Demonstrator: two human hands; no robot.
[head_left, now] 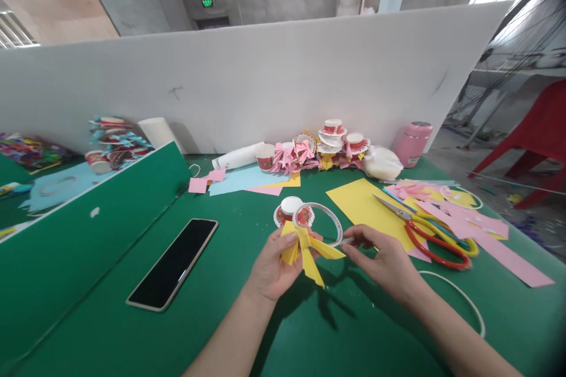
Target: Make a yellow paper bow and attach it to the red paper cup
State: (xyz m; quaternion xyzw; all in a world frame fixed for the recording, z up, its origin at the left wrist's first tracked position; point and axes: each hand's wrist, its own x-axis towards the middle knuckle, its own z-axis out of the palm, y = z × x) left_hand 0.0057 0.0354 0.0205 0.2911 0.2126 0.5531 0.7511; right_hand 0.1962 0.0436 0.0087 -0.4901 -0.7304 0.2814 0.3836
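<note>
My left hand (275, 271) is closed around a folded yellow paper bow (305, 240), thumb on its left loop, tails hanging down and to the right. Just above and behind the bow is a thin white roll of tape (326, 210), seen as a ring. The fingertips of my right hand (385, 260) pinch at the right edge of that roll, where a short pale strip shows. Whether left fingers also support the roll is hidden. Behind the bow, on the green table (239, 318), sits a red and white paper cup (292, 206) with a frilled rim.
A phone (173, 265) lies at left by a green divider (101, 241). At right are scissors (435, 244), yellow paper (354, 203) and pink strips (495, 247). Decorated cups (332, 128), a pink bottle (413, 144) and blue paper (239, 181) line the white partition (265, 82).
</note>
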